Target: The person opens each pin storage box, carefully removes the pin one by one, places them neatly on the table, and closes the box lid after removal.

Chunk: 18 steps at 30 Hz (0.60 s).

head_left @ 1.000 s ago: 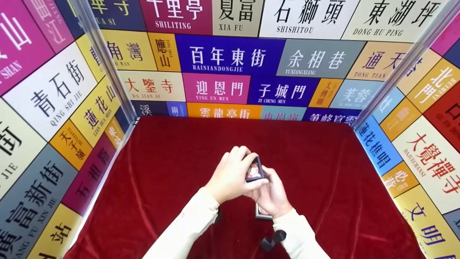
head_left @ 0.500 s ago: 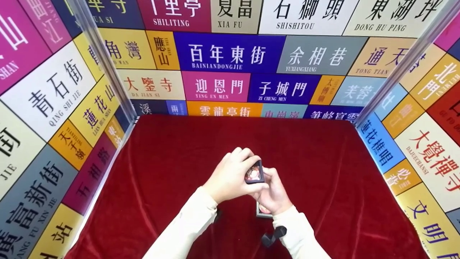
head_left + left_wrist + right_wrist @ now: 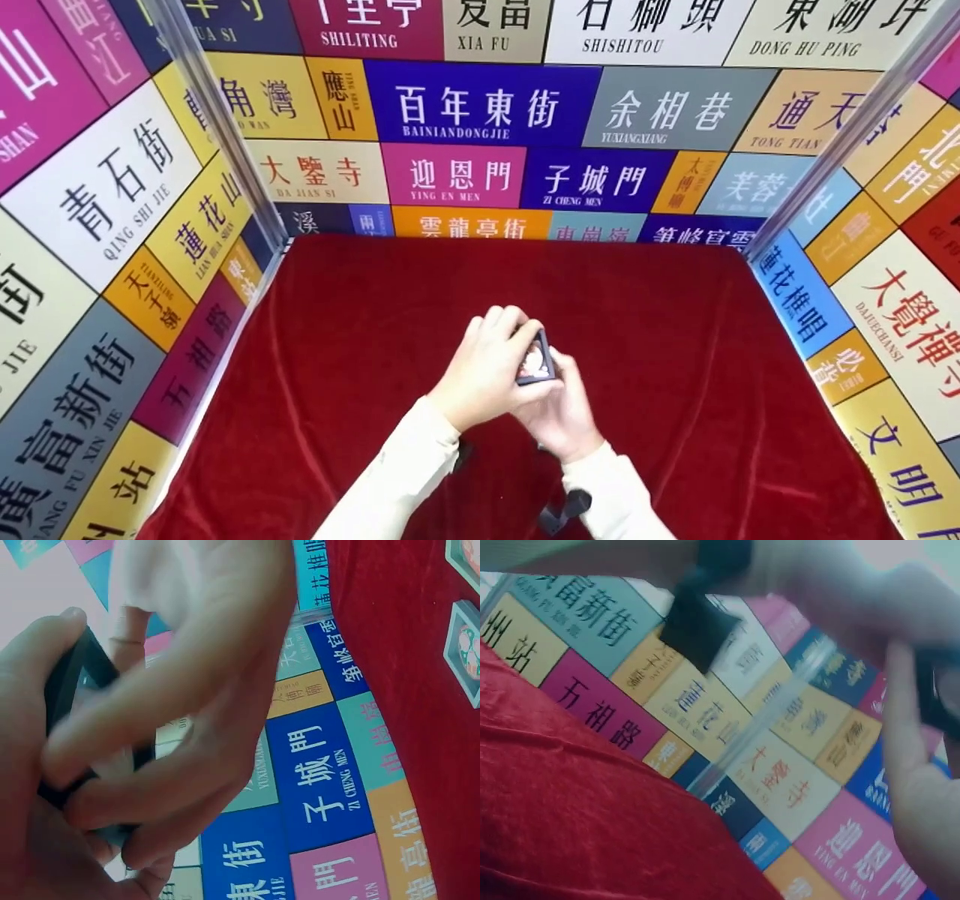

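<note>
Above the cloth, both hands are around a small dark square frame with a reddish and white picture inside. My left hand grips it, fingers along its far left side and thumb along its near edge. From the right and underneath, my right hand holds the same frame. In the left wrist view, the curled fingers of the right hand lie over the frame's back, partly blurred; the left thumb lies along its edge. Only a dark edge of the frame shows in the right wrist view.
A red velvet cloth covers the table. Two grey-rimmed pieces with pictures, one nearer and one at the corner, lie on it. Printed sign panels wall in the back and sides. Black straps hang at the wrists.
The right hand has shifted slightly left, and the held frame has turned a little. The grey-rimmed piece beneath the right wrist is now out of sight in the head view.
</note>
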Motion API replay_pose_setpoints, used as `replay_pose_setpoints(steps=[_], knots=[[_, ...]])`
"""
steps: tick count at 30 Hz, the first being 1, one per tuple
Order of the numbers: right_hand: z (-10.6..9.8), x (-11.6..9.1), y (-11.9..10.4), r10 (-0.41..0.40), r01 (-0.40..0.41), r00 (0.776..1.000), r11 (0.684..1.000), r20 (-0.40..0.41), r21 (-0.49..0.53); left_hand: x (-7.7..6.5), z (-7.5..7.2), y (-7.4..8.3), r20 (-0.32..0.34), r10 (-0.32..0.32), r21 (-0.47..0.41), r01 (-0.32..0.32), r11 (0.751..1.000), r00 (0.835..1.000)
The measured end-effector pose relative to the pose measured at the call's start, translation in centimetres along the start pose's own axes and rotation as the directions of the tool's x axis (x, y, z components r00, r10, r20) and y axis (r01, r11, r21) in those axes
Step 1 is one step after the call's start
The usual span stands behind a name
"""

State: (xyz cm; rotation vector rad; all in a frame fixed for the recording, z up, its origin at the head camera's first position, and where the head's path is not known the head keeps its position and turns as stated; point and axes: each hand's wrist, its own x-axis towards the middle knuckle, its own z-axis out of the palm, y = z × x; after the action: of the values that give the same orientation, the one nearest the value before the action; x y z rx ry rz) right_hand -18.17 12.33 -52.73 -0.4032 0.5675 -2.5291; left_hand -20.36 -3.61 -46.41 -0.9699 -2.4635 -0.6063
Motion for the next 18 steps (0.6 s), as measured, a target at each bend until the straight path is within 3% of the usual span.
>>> replay_pose_setpoints(steps=[4,9,14,18], knots=[[0.7,0.2,0.9,-0.040,0.034,0.994,0.997,-0.100,-0.065,-0.4,1.1,-0.3,-0.040,-0.074,-0.014,0.073,0.997,0.996],[0.5,0.8,2.1,-0.082,0.081,0.982,0.997,-0.170,-0.013,-1.5,2.7,-0.7,-0.094,-0.126,0.007,0.127,0.992,0.988],[0.1,0.6,2.2,-0.093,0.091,0.983,0.996,-0.159,-0.017,-1.7,3.5,-0.7,-0.104,-0.128,-0.026,0.125,0.992,0.986],[-0.1,0.2,2.7,-0.079,0.079,0.985,0.997,-0.151,-0.007,-2.3,3.5,-1.0,-0.103,-0.088,-0.048,0.084,0.995,0.991]])
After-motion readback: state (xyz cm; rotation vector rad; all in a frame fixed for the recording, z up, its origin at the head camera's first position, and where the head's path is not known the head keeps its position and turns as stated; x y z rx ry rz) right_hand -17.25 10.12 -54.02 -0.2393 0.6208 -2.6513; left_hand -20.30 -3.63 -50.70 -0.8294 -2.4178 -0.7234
